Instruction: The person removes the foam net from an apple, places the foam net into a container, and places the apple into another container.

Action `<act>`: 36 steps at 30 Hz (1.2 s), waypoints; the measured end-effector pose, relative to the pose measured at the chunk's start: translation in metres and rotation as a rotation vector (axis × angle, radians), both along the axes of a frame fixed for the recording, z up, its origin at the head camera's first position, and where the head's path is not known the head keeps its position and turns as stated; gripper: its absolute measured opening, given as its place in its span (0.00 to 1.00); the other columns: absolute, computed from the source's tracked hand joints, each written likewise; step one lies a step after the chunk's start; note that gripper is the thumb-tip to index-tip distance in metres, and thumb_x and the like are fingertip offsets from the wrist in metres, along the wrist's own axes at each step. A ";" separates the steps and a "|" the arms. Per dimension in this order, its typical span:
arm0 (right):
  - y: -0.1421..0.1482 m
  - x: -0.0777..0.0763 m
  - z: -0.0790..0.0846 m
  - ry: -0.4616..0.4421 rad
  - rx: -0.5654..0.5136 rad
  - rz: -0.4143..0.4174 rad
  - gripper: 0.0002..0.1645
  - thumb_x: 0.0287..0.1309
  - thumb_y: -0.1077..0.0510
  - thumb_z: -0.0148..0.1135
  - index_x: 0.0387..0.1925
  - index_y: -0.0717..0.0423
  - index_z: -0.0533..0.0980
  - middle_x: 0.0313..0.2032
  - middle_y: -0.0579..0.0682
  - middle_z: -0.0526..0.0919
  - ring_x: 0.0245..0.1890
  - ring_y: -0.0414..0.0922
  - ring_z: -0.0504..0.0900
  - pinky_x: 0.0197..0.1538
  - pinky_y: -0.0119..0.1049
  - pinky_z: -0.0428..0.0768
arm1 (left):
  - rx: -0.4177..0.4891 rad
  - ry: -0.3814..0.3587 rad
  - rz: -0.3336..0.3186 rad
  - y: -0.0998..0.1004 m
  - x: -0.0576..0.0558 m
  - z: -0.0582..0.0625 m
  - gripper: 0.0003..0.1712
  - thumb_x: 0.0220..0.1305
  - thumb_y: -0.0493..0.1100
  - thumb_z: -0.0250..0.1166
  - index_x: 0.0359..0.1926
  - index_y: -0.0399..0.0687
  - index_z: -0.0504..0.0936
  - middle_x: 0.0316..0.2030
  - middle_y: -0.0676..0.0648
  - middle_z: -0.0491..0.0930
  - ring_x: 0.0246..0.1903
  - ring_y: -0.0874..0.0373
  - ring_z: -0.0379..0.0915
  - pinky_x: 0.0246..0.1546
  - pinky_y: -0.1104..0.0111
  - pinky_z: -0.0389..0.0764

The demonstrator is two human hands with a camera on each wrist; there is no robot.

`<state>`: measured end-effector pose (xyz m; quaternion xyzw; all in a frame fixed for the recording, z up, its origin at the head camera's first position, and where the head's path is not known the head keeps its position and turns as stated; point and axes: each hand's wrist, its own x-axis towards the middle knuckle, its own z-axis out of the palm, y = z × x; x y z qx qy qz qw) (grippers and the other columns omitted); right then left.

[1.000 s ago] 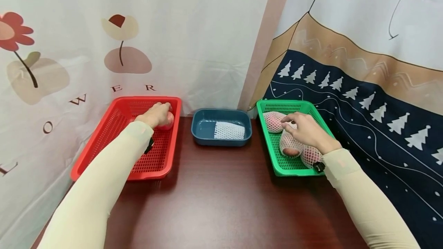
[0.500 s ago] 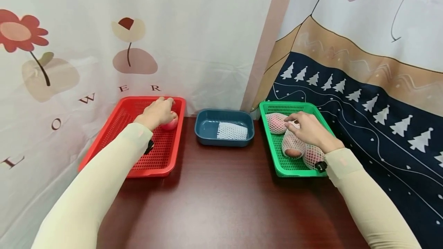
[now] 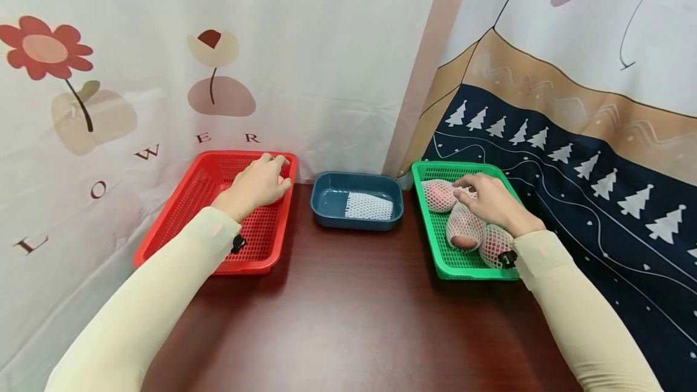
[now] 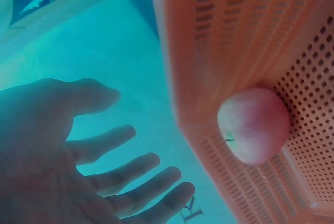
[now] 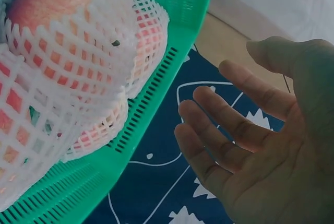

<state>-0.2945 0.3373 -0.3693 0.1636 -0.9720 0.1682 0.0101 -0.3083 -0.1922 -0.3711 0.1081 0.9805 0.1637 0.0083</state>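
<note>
My left hand point(image 3: 256, 183) is over the right side of the red basket point(image 3: 255, 265), its fingers spread and holding nothing. One bare apple point(image 4: 254, 125) lies inside that basket in the left wrist view, apart from the fingertips; in the head view the hand hides most of it. Above the green basket point(image 3: 443, 268) hovers my right hand point(image 3: 492, 201) with relaxed, parted fingers and nothing in them. Several apples in white foam nets sit below it, among them a netted apple point(image 3: 465, 225) with its bare skin showing at one end.
Between the baskets stands a blue tray point(image 3: 329, 221) with a flat white foam net point(image 3: 369, 205) in it. A brown table point(image 3: 354, 319) runs in front. Behind hangs a printed curtain point(image 3: 337, 65), and dark patterned cloth point(image 3: 604, 222) borders the right side.
My left hand has let go of the apple in the red basket and risen off it, fingers opening. The right hand stays nearly still. The head view has shifted slightly left.
</note>
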 end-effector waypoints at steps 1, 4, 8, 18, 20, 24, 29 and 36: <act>0.001 -0.001 -0.001 0.000 0.003 -0.001 0.24 0.89 0.50 0.61 0.72 0.61 0.84 0.70 0.70 0.86 0.67 0.69 0.86 0.70 0.71 0.84 | 0.000 0.006 -0.002 0.002 0.003 0.000 0.37 0.83 0.48 0.64 0.85 0.40 0.71 0.77 0.29 0.72 0.65 0.33 0.79 0.65 0.31 0.88; 0.002 -0.004 -0.001 0.001 0.011 -0.003 0.25 0.89 0.50 0.62 0.72 0.61 0.84 0.70 0.70 0.86 0.66 0.69 0.87 0.69 0.71 0.84 | 0.002 0.027 -0.012 0.007 0.011 -0.001 0.35 0.83 0.47 0.64 0.83 0.40 0.73 0.74 0.30 0.74 0.59 0.36 0.81 0.58 0.36 0.91; 0.004 -0.008 0.000 -0.005 0.019 -0.006 0.26 0.89 0.50 0.62 0.74 0.62 0.83 0.72 0.71 0.84 0.66 0.69 0.87 0.70 0.71 0.84 | 0.006 0.045 -0.020 0.017 0.022 -0.001 0.34 0.83 0.48 0.67 0.82 0.41 0.74 0.73 0.31 0.75 0.60 0.35 0.82 0.58 0.36 0.92; 0.007 -0.015 0.000 -0.021 0.023 -0.025 0.29 0.89 0.49 0.62 0.76 0.63 0.80 0.73 0.73 0.82 0.70 0.73 0.83 0.72 0.74 0.81 | 0.010 0.125 -0.065 0.044 0.046 -0.008 0.32 0.81 0.50 0.70 0.79 0.45 0.79 0.75 0.33 0.78 0.67 0.33 0.82 0.61 0.39 0.93; 0.007 -0.017 0.001 -0.011 0.023 -0.018 0.29 0.88 0.49 0.63 0.76 0.64 0.80 0.74 0.73 0.82 0.72 0.73 0.82 0.74 0.74 0.80 | 0.007 0.145 -0.079 0.050 0.050 -0.011 0.33 0.81 0.51 0.71 0.79 0.45 0.80 0.76 0.33 0.78 0.68 0.33 0.81 0.58 0.42 0.95; 0.008 -0.021 0.001 0.010 0.023 0.005 0.30 0.88 0.49 0.63 0.76 0.65 0.80 0.74 0.72 0.83 0.76 0.74 0.80 0.78 0.75 0.77 | 0.028 0.187 -0.109 0.062 0.060 -0.017 0.32 0.80 0.50 0.73 0.77 0.45 0.83 0.74 0.33 0.81 0.67 0.35 0.83 0.58 0.43 0.96; 0.008 -0.028 -0.001 0.005 0.036 0.013 0.31 0.88 0.48 0.63 0.77 0.65 0.79 0.74 0.73 0.83 0.77 0.74 0.78 0.79 0.75 0.75 | 0.056 0.205 -0.155 0.077 0.070 -0.025 0.31 0.80 0.50 0.74 0.77 0.46 0.83 0.74 0.35 0.82 0.63 0.36 0.86 0.61 0.44 0.94; 0.007 -0.034 -0.006 -0.020 0.038 0.014 0.34 0.88 0.48 0.63 0.80 0.64 0.76 0.77 0.72 0.80 0.81 0.74 0.73 0.84 0.76 0.70 | 0.088 0.191 -0.162 0.093 0.078 -0.039 0.32 0.81 0.50 0.73 0.79 0.48 0.82 0.76 0.36 0.81 0.66 0.36 0.85 0.61 0.43 0.94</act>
